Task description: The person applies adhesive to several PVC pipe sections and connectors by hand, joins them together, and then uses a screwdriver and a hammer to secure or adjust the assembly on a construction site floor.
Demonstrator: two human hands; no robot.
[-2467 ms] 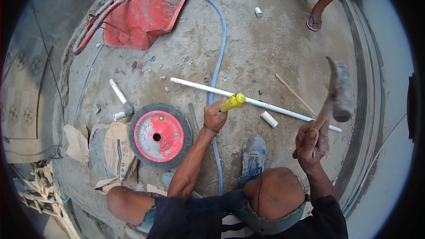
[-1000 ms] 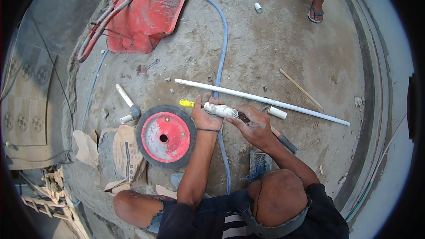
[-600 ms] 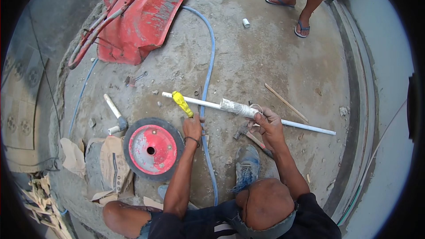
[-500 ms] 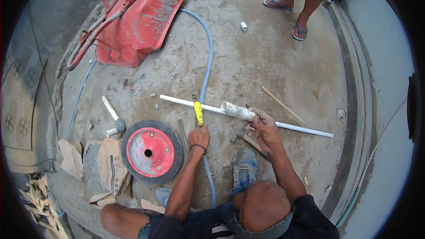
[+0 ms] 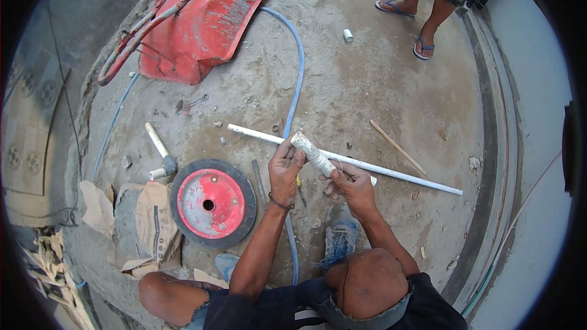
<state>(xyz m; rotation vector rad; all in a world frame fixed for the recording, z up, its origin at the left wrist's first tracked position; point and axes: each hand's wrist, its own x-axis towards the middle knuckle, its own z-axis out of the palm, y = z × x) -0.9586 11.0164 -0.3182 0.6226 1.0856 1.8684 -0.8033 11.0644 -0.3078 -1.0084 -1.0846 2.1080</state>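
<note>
A short white pipe [image 5: 318,160], wound with thin pale string or wire, slants between my hands. My left hand [image 5: 284,173] closes on its far end, thumb near the open mouth. My right hand [image 5: 354,188] pinches the wound part lower down, where a loose strand [image 5: 340,163] sticks up. Right beside my left hand shows a screwdriver with a yellow handle [image 5: 298,180]; whether it lies on the ground or stays in the fingers I cannot tell. A long thin white pipe [image 5: 403,175] lies on the ground just beyond my hands.
A wheel [image 5: 208,205] with a red hub lies to the left, near a torn paper bag [image 5: 154,220] and an elbowed pipe [image 5: 160,146]. An overturned red wheelbarrow [image 5: 202,30] rests behind. A blue hose [image 5: 299,61] crosses the floor. Another person's sandalled feet [image 5: 425,43] stand far right.
My left hand has moved up and right from the screwdriver's yellow handle to the short pipe. The pipe has tilted and come nearer my left, and both hands hold it now.
</note>
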